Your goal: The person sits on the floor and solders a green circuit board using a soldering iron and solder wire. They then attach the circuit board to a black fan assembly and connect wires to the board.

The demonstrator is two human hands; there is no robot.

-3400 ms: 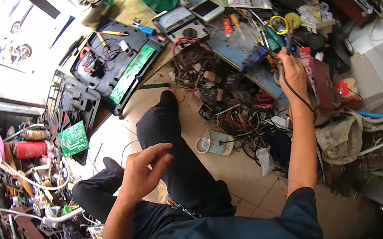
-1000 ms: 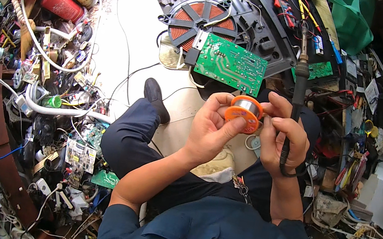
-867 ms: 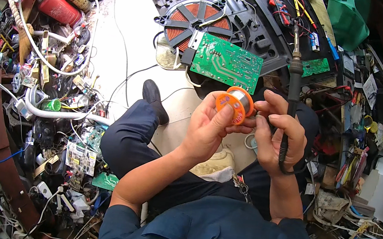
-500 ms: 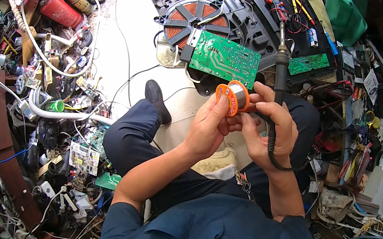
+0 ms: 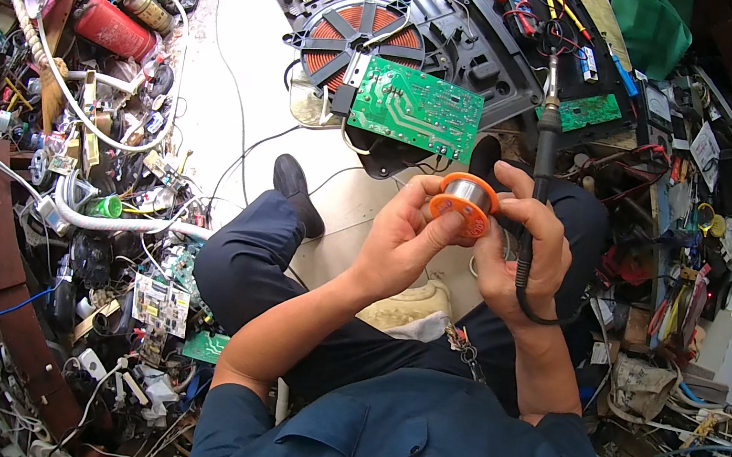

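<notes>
An orange spool of solder wire (image 5: 467,193) is gripped in my left hand (image 5: 400,242), the thumb lying on its near flange. My right hand (image 5: 526,265) holds a soldering iron (image 5: 547,143) with a dark handle, its metal tip pointing away from me. The fingertips of that hand also touch the right side of the spool. Just beyond both hands, a green circuit board (image 5: 417,109) lies tilted against an opened black appliance housing (image 5: 485,69). A round copper coil (image 5: 332,27) sits in the housing. Whether the right fingers pinch loose solder is hidden.
A red clamp meter (image 5: 523,20) and a smaller green board (image 5: 590,113) lie at the far right. Piled parts and cables (image 5: 115,283) line the left, with a red cylinder (image 5: 115,28). More cables and scraps (image 5: 672,425) lie right. My shoe (image 5: 296,195) rests on the pale floor.
The spool has turned in my left hand and moved slightly right, so its wire-wound middle faces up more. The soldering iron has shifted slightly right. The view has moved slightly.
</notes>
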